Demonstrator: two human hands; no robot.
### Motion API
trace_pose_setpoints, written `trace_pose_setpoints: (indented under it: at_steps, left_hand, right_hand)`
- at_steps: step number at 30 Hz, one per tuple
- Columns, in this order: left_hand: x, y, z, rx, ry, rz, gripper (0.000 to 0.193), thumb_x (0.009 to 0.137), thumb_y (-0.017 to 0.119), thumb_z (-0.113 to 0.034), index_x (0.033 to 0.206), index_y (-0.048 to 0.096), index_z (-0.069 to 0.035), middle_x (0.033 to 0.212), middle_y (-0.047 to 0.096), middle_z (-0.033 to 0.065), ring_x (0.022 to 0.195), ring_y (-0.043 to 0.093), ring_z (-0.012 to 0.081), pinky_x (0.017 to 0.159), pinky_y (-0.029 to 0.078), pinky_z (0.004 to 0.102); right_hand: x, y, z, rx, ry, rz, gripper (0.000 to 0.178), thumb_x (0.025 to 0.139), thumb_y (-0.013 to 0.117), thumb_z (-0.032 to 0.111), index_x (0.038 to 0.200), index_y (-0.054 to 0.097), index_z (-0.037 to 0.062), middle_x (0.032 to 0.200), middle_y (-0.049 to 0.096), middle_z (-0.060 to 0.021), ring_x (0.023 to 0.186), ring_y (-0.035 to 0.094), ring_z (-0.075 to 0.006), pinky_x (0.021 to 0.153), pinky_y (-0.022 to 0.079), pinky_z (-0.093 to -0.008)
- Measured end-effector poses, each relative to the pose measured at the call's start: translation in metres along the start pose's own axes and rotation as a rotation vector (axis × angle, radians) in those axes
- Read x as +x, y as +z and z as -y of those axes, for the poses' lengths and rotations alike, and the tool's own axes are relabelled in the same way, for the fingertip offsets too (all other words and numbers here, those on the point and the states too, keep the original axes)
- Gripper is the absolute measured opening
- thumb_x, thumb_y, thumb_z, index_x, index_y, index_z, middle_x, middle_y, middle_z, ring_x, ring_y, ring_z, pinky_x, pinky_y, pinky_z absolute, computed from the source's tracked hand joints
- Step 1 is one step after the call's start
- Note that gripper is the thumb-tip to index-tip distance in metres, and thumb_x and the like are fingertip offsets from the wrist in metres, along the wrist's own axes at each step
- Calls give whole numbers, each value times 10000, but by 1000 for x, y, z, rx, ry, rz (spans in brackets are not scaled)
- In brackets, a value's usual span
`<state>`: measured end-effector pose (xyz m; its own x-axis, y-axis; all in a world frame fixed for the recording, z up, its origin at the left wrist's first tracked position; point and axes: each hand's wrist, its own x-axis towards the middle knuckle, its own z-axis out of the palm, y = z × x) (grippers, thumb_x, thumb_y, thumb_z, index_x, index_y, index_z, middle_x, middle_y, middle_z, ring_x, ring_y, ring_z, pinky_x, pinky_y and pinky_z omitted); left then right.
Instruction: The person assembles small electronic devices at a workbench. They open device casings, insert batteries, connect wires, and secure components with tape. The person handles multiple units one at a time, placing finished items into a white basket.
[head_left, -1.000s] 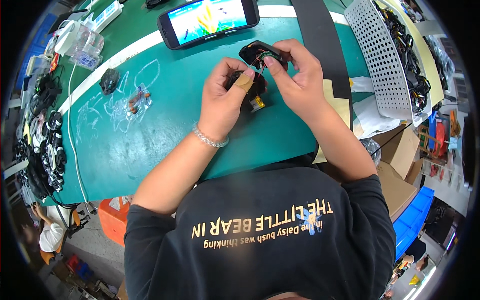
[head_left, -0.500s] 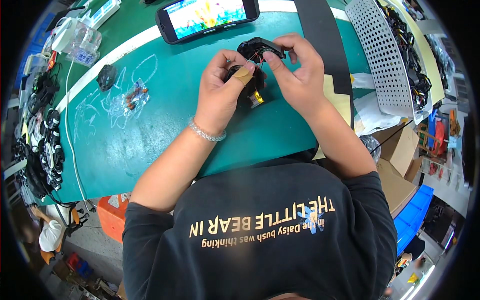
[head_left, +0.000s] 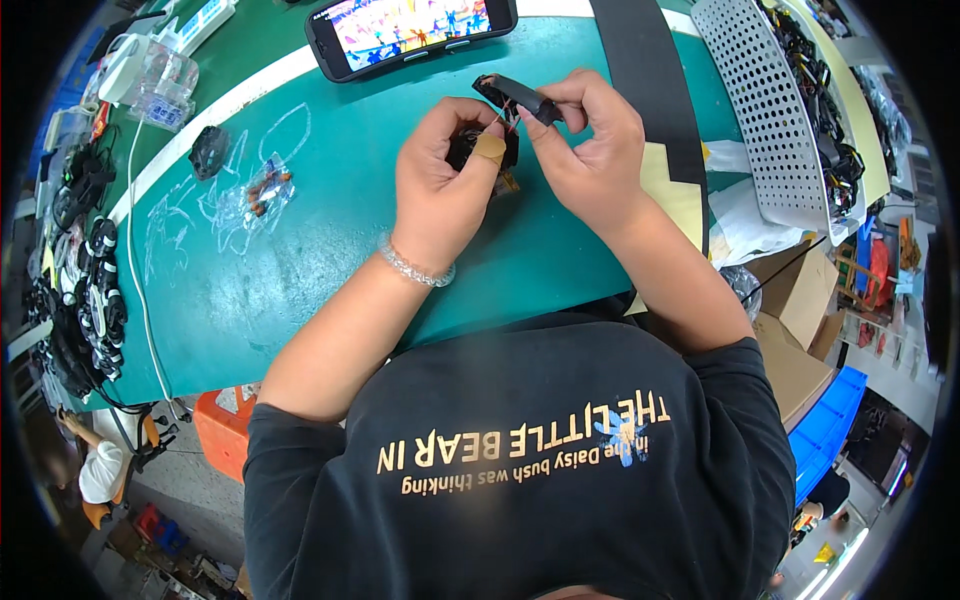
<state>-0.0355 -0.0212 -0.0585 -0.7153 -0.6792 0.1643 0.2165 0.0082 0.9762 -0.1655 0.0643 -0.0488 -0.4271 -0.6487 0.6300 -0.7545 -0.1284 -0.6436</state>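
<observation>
Over the green table (head_left: 350, 260), both hands work on an opened black plastic device whose halves are joined by thin wires, some of them red. My left hand (head_left: 440, 190) is closed round the black body (head_left: 463, 150), which is mostly hidden by the fingers. A tan bandage (head_left: 490, 147) wraps its thumb. A small yellowish part (head_left: 507, 182) shows just below that body. My right hand (head_left: 595, 155) grips a curved black shell (head_left: 528, 100) between thumb and fingers, tilted above the body. The thumbs nearly meet at the wires; finer detail there is too small to make out.
Beyond the hands a lit phone (head_left: 410, 35) leans. At left lie a small bag of brown parts (head_left: 268, 192), a black lump (head_left: 210, 152), and a pile of black-and-white cabled items (head_left: 100, 290). A white perforated basket (head_left: 765, 120) of black parts stands right, near cardboard boxes (head_left: 795, 300).
The black shell in my right hand has tilted, showing more of its smooth outside. The body in my left hand has turned, and its yellow part has moved up and is less visible.
</observation>
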Motion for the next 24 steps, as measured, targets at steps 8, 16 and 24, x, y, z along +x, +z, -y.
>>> trace_pose_setpoints:
  at_steps: [8,16,24]
  left_hand:
    - [1,3,-4,72,32,-63,61,833,565,-39,868,538,3,745,573,26,618,502,61,543,440,222]
    - [1,1,1,353,176,-69,26,809,573,-25,829,560,-16,723,578,72,665,532,117,616,455,268]
    - [-2,-3,-9,401,202,-13,80,824,572,-48,854,542,20,706,588,150,621,564,216,564,437,322]
  right_hand:
    - [-2,5,0,-40,-1,4,175,660,668,62,743,514,61,509,403,-36,447,409,-179,439,311,-318]
    - [1,-1,24,-72,25,11,192,721,671,57,707,480,42,533,388,-63,456,383,-221,439,301,-337]
    - [-1,-3,24,21,3,22,150,657,637,13,733,514,56,532,396,-49,480,389,-204,461,294,-336]
